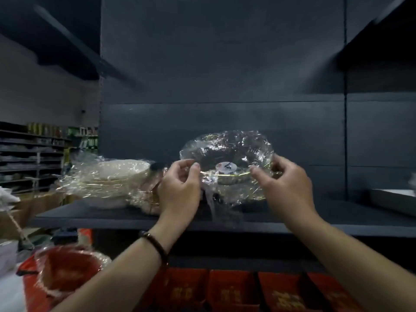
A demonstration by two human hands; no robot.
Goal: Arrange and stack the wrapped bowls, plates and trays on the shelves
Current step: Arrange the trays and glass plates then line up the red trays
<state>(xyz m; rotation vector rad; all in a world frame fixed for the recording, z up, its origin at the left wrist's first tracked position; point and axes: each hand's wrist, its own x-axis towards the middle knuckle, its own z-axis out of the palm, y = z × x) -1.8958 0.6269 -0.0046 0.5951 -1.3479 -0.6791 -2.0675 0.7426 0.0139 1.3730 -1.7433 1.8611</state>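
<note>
While both hands grip the dark wrapped bowl (227,163), pale wrapped plates (108,176) (stacked) sit left

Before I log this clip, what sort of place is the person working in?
Most likely a shop or its stockroom. Both hands, left and right, hold a wrapped dark bowl over a dark display shelf, beside a wrapped plate stack. Stocked racks stand behind, red boxes below.

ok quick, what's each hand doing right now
Left hand: closed on the left edge of the wrapped dark bowl.
Right hand: closed on the right edge of the same bowl.
</note>
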